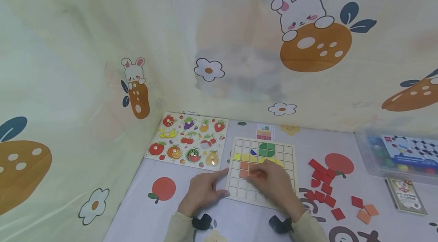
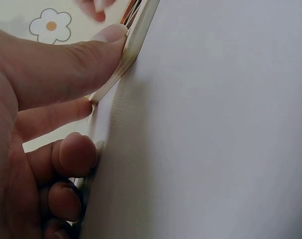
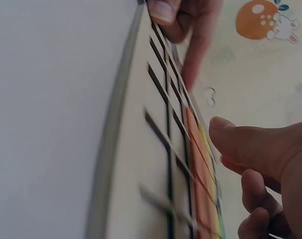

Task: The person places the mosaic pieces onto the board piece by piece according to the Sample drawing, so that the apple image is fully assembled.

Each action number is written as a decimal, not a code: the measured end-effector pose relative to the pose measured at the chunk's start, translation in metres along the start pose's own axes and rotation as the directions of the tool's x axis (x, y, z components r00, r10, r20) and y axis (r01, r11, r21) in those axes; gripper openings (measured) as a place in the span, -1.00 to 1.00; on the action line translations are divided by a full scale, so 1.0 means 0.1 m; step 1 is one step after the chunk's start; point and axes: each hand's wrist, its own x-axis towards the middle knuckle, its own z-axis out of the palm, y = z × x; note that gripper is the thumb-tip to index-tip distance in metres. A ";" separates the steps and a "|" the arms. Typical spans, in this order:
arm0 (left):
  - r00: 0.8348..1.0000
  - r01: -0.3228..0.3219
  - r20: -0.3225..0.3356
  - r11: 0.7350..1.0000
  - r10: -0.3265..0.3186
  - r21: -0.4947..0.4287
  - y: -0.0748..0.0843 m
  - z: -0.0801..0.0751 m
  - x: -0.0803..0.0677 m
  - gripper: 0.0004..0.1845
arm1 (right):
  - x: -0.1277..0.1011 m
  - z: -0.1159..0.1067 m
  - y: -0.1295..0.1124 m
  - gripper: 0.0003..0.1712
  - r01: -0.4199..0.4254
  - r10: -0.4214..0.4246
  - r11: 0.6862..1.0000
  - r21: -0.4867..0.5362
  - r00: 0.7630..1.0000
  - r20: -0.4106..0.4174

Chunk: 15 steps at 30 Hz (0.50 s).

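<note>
Seat the orange tile (image 1: 252, 167) flat in its cell of the grid board (image 1: 289, 151), mid-table. Keep the left hand (image 1: 202, 190) pressing the board's left edge, fingers extended. Right hand (image 1: 273, 183) curled over the tile; actual pinch cannot be told. Avoid nudging the yellow tiles (image 1: 244, 157).

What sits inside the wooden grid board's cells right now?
The square wooden grid board holds a green piece, a small blue piece, yellow tiles and orange tiles. The right hand covers the middle cells, so their contents stay unseen.
</note>
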 end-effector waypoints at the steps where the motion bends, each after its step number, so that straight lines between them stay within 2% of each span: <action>1: 1.000 -0.003 0.000 1.000 0.003 -0.003 0.00 0.00 0.00 -0.24 | -0.03 -0.06 0.04 -0.65 -0.006 0.006 1.000 0.006 1.000 0.000; 4: 1.000 -0.003 0.003 1.000 0.003 -0.008 0.01 0.01 -0.01 -0.24 | -0.12 -0.25 0.20 -0.57 -0.032 0.032 0.999 0.001 0.999 0.003; 9: 1.000 0.018 0.003 1.000 -0.018 0.002 0.00 0.00 -0.02 -0.23 | -0.24 -0.63 0.55 -0.41 -0.104 0.108 0.991 -0.088 0.993 0.038; 13: 1.000 0.011 0.000 1.000 -0.011 0.014 0.00 0.01 0.00 -0.23 | -0.37 -1.01 0.86 -0.32 -0.180 0.194 0.971 -0.160 0.978 0.073; 15: 1.000 0.007 0.000 1.000 -0.007 0.014 0.00 0.02 0.00 -0.23 | -0.46 -1.20 1.03 -0.26 -0.232 0.252 0.956 -0.182 0.963 0.097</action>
